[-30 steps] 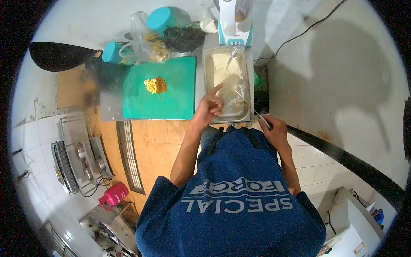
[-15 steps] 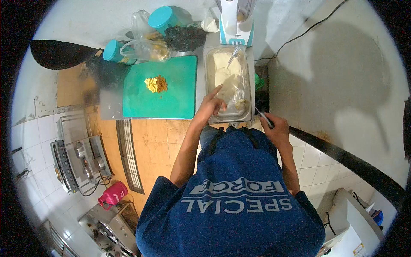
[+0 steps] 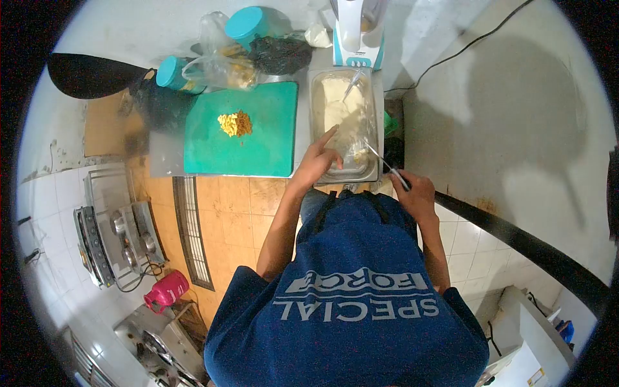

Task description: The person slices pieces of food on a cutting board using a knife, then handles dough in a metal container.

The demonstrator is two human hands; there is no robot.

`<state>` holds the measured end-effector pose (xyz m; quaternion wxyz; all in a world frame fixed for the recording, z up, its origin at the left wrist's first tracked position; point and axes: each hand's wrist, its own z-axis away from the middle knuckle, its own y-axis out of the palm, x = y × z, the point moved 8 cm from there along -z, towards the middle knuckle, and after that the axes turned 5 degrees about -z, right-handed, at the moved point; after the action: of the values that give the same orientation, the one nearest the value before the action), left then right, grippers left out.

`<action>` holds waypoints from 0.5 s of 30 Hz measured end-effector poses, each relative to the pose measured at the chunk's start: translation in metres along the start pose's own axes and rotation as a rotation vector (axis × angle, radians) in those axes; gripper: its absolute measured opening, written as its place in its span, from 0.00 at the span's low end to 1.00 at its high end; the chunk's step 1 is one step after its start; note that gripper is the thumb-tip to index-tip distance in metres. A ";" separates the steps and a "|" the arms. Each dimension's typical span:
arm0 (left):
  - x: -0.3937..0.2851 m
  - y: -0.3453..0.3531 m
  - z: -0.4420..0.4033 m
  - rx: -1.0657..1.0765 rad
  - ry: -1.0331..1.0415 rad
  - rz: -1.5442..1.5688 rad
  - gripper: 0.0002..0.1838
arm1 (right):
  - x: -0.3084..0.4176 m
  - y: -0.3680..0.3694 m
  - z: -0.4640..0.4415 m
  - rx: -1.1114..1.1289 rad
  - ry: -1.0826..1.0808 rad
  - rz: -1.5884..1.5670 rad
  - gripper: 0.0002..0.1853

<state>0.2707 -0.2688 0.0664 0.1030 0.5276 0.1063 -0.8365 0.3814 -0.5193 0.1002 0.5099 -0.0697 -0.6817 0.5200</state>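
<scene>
A metal tray (image 3: 376, 116) holds a pale, creamy mass (image 3: 335, 97) with clear plastic at its right side and near end. My left hand (image 3: 316, 161) is over the tray's near left edge, index finger stretched out toward the pale mass, holding nothing. My right hand (image 3: 416, 193) is wrapped round the dark handle of a knife (image 3: 382, 158), whose thin blade points up and left over the tray's near right part. To the left, small yellow and brown pieces (image 3: 235, 124) lie in a heap on a green cutting board (image 3: 258, 151).
A white and teal appliance (image 3: 358, 48) stands behind the tray. Teal-lidded containers (image 3: 246, 24), a clear plastic bag (image 3: 219, 69) and a black bag (image 3: 280, 55) sit behind the board. A pink gas cylinder (image 3: 169, 290) and stove (image 3: 97, 245) are at the lower left.
The knife blade, lowered beside the tray half a second ago, has swung back up over the tray's near right part. My left hand has barely moved, its index finger still extended.
</scene>
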 end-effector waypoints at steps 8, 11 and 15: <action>0.004 0.011 0.004 0.179 -0.097 0.751 0.46 | 0.015 0.000 0.007 -0.020 -0.059 -0.193 0.16; -0.008 0.019 0.009 0.272 -0.090 1.111 0.45 | 0.013 0.005 0.008 -0.019 -0.068 -0.191 0.15; -0.009 0.023 0.011 0.328 -0.074 1.247 0.44 | 0.012 0.007 0.006 -0.060 -0.096 -0.141 0.16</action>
<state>0.2715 -0.2932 0.0772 0.4913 0.4699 -0.3530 -0.6428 0.3685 -0.5124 0.1025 0.5097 -0.0119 -0.7237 0.4651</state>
